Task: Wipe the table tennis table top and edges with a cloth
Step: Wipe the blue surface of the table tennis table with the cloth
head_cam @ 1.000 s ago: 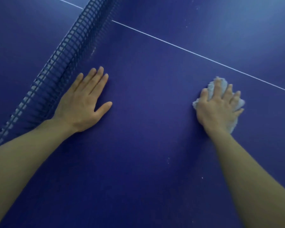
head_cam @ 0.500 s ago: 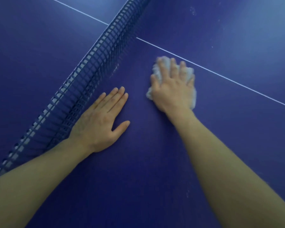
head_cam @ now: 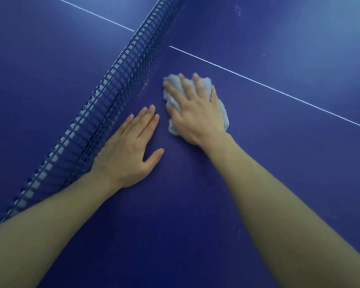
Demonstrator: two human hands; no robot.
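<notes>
Wiping the bench top beside the net, cloth under right hand.

Right hand [head_cam: 195, 113] pressing flat on the bunched pale cloth [head_cam: 221, 109], fingers spread and lightly curled over it; cloth on the blue bench [head_cam: 279, 163] just right of the net [head_cam: 112, 88], short of touching it, below the white line [head_cam: 258, 82]. Left hand [head_cam: 129, 150] open, palm flat on the bench against the net's base, bracing. Best to keep even pressure, run the cloth along the net's foot where pale specks show, overlap passes, avoid snagging the mesh. Versus 1.0 s ago: cloth and right hand swept from far right of the net to close beside it; left hand unmoved by the net.
</notes>
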